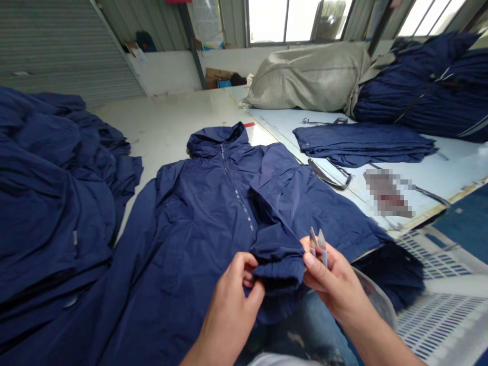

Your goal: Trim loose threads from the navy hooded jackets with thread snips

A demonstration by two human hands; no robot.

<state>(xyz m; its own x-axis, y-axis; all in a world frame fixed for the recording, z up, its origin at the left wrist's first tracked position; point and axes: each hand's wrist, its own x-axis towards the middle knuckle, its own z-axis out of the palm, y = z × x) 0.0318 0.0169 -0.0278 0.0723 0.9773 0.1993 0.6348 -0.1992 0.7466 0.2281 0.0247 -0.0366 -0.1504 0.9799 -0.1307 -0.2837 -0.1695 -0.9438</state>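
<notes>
A navy hooded jacket (198, 203) with a front zipper lies spread on the table, hood pointing away from me. One sleeve is folded across the front, and its elasticated cuff (280, 269) faces me, its opening showing. My left hand (238, 290) pinches the cuff's left edge between thumb and fingers. At the cuff's right edge, my right hand (330, 277) grips the fabric with thumb and fingertips. That same hand also holds a pair of thread snips (319, 246), their two blades apart and pointing up. The handle of the snips is mostly hidden in the palm.
Navy garments (57, 178) are heaped on the left. Folded navy garments (362, 142) lie at the right, before a stuffed beige sack (305, 76) and a tied navy bundle (423, 91). A white plastic basket (446, 315) stands at the lower right, by the table (163, 119).
</notes>
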